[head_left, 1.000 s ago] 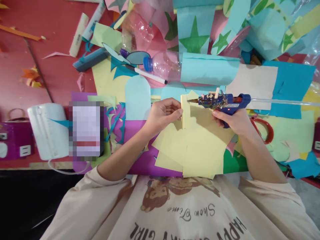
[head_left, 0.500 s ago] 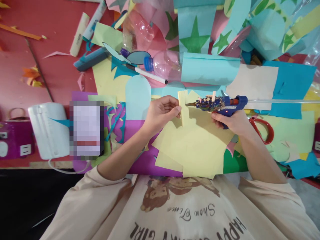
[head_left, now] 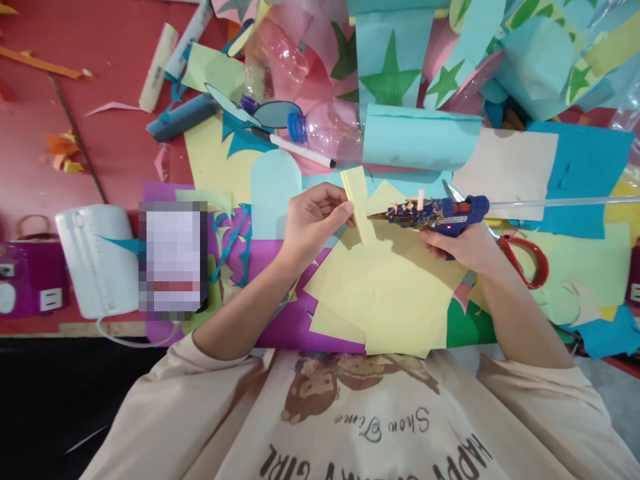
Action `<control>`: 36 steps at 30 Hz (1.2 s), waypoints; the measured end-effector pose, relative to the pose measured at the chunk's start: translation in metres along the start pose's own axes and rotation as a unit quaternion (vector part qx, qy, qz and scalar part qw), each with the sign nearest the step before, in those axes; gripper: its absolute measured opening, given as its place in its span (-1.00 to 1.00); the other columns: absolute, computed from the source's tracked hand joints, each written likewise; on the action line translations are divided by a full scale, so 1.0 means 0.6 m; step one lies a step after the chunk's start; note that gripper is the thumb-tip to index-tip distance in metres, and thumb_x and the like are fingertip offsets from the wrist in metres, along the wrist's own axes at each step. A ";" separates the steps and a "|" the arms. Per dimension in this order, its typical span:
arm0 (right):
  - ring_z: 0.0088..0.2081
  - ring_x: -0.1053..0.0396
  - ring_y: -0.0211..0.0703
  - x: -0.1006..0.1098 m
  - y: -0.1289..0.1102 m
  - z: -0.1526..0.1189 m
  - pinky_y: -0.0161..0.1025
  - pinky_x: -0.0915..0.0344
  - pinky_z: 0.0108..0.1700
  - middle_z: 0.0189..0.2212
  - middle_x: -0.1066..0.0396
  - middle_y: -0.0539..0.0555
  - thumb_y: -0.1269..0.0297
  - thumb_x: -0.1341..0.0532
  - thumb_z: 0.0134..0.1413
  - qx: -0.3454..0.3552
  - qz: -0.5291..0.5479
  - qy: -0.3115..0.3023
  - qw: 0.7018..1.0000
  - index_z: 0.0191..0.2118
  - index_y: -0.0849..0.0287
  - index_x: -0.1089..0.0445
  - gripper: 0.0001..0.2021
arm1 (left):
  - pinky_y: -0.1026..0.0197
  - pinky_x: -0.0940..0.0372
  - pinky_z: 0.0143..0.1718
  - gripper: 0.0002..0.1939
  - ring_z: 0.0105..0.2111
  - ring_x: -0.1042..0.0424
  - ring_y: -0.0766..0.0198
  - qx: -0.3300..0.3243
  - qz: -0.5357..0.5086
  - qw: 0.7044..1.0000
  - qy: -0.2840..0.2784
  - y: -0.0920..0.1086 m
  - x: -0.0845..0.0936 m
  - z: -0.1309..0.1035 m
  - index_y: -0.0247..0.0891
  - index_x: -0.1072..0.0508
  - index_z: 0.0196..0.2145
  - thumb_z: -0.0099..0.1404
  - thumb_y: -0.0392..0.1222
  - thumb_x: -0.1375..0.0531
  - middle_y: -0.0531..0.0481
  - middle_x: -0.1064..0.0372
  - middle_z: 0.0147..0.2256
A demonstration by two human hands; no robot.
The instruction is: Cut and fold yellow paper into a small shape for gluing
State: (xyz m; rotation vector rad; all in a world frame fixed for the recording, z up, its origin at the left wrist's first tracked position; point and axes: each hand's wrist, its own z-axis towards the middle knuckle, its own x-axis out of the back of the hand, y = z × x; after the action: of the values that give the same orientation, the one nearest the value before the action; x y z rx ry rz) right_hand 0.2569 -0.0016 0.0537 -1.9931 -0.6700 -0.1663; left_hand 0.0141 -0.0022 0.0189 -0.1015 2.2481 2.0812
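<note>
My left hand [head_left: 320,217] pinches a folded yellow paper strip [head_left: 359,203] by its left edge, the strip tilted with its top leaning left. In my right hand [head_left: 460,243] is a blue glue gun [head_left: 435,213], its nozzle pointing left, close to the strip's right side; whether the tip touches it I cannot tell. Bits of scrap cling to the gun's barrel, and a long clear glue stick [head_left: 550,202] runs out of its back. Beneath both hands lie overlapping yellow paper sheets [head_left: 390,293].
Beyond my hands lies a plastic bottle [head_left: 333,131] wrapped in light blue paper, beside a white marker [head_left: 303,150]. Red-handled scissors [head_left: 527,263] lie by my right forearm. To the left are a blurred-out phone [head_left: 173,260] and a white corded device [head_left: 97,260].
The strip has moved slightly up and left with my left hand, and its top now leans left. The glue gun has shifted a little left and down.
</note>
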 end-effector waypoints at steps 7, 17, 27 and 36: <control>-0.69 -0.22 -0.30 0.001 0.005 -0.001 -0.27 -0.25 -0.62 -0.74 -0.32 0.00 0.13 -0.32 -0.08 0.011 -0.029 -0.014 0.999 -0.68 0.09 -0.27 -0.68 | 0.31 -0.41 -0.47 -0.67 -0.58 -0.44 0.40 -0.013 -0.020 0.999 0.025 -0.003 0.001 0.002 -0.20 -0.45 -0.47 0.06 0.10 -0.38 0.11 -0.44 -0.54; -0.70 -0.21 -0.30 0.001 0.007 -0.002 -0.26 -0.23 -0.63 -0.76 -0.30 -0.01 0.21 -0.29 -0.05 0.019 -0.042 -0.008 0.999 -0.70 0.08 -0.26 -0.69 | 0.25 -0.44 -0.43 -0.64 -0.54 -0.47 0.35 -0.024 0.005 0.997 0.073 -0.002 0.005 0.003 -0.18 -0.41 -0.43 0.09 0.16 -0.34 0.10 -0.45 -0.51; -0.71 -0.20 -0.32 0.000 0.000 -0.001 -0.30 -0.21 -0.64 -0.77 -0.28 -0.02 0.23 -0.30 -0.10 0.011 -0.033 -0.007 0.999 -0.71 0.09 -0.27 -0.71 | 0.25 -0.44 -0.43 -0.60 -0.54 -0.48 0.35 -0.028 0.016 0.996 0.083 -0.003 0.004 0.005 -0.18 -0.40 -0.43 0.08 0.21 -0.33 0.09 -0.45 -0.50; -0.69 -0.23 -0.32 0.001 0.002 -0.002 -0.31 -0.23 -0.62 -0.75 -0.31 -0.03 0.22 -0.30 -0.10 0.010 -0.018 0.000 1.000 -0.68 0.09 -0.29 -0.73 | 0.33 -0.42 -0.47 -0.65 -0.58 -0.45 0.41 -0.005 -0.022 0.999 0.027 -0.002 -0.004 -0.001 -0.22 -0.43 -0.48 0.04 0.10 -0.39 0.11 -0.43 -0.55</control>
State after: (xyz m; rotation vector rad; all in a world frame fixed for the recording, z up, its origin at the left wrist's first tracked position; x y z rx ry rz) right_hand 0.2581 -0.0025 0.0538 -1.9635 -0.7052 -0.1811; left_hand 0.0165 -0.0032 0.0181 -0.2085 2.2455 2.0919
